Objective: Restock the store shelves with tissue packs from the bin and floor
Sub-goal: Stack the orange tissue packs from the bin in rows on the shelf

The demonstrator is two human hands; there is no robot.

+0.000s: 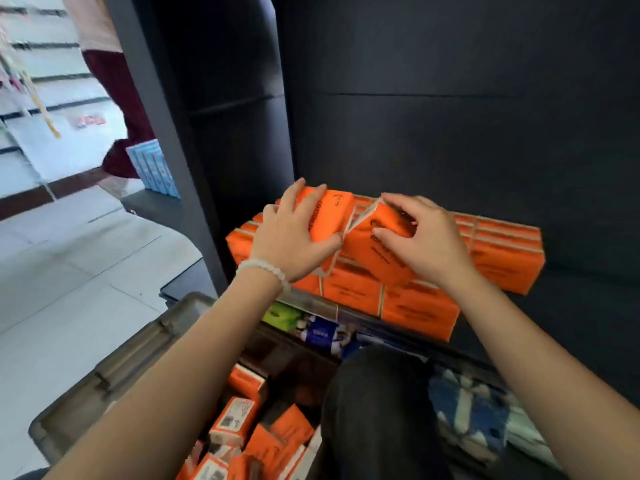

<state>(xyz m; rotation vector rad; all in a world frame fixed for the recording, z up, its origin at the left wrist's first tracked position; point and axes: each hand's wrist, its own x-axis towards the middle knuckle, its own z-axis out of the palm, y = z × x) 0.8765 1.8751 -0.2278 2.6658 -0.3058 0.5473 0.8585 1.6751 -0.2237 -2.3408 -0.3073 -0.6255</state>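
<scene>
Rows of orange tissue packs [498, 258] are stacked on the dark shelf [571, 306] in front of me. My left hand [294, 233] grips one orange pack [332, 213] on top of the stack, thumb at its near end. Beside it, my right hand [422, 237] holds a second, tilted orange pack [377, 247], fingers curled over its top. The two packs touch each other. Below my arms, the grey bin [114, 372] holds several more orange packs [235, 417].
A green pack [280, 317] and a blue pack [322, 334] lie at the bin's far end. Blue-and-white packs [474, 410] sit at lower right. My dark knee [377, 410] is over the bin. Light blue boxes [156, 168] and another person's legs [117, 98] stand left.
</scene>
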